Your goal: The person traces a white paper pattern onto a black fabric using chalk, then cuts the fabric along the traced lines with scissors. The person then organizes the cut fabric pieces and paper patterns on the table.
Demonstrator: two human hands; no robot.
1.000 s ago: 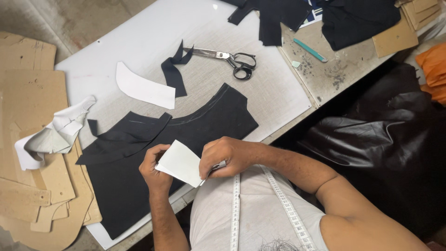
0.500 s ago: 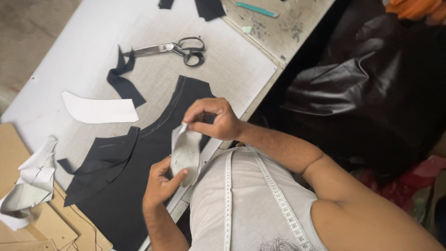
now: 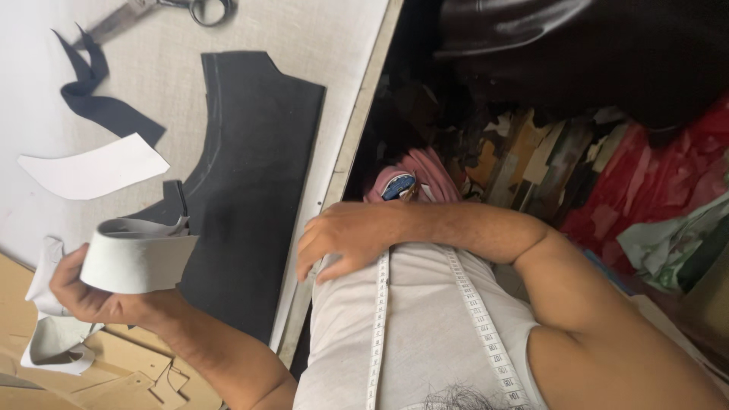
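Observation:
My left hand point(image 3: 95, 296) grips a curled white fabric piece point(image 3: 137, 258) above the left part of the table. Beside it lies a large black cut fabric panel point(image 3: 250, 182) on the white table point(image 3: 319, 45). My right hand point(image 3: 345, 239) rests at the table's front edge, against my white shirt, fingers loosely spread and holding nothing. A white measuring tape point(image 3: 380, 319) hangs down my chest.
A curved white pattern piece point(image 3: 91, 168), a black fabric strip point(image 3: 95, 95) and scissors point(image 3: 159, 9) lie further up the table. Crumpled white scraps point(image 3: 53, 334) and cardboard patterns point(image 3: 129, 372) sit at the lower left. Dark bags and fabric clutter point(image 3: 569, 152) fill the floor at right.
My right hand let go of the white piece and dropped to the table edge. My left hand carried the piece leftward. The view swung right toward the floor clutter.

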